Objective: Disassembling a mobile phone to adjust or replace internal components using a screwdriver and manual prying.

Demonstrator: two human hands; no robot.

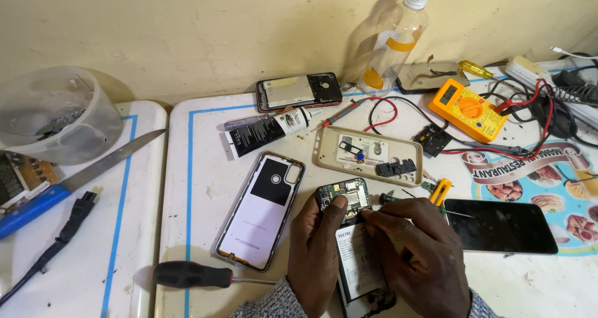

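Left of hands: back cover [261, 209] and black-handled screwdriver [193, 274] lie close.
Right: black screen panel [501, 226] blocks the table.
Ahead: beige case [367, 155] crowds it.
Free: bare tabletop [536, 284], lower right.

both hands come up from the lower edge, close together, backs facing the camera. the left hand [316, 249] is curled, its thumb stretched forward and pressing down. the right hand [418, 249] bends inward, fingers pinched toward the left thumb tip, grey cuffs at both wrists.
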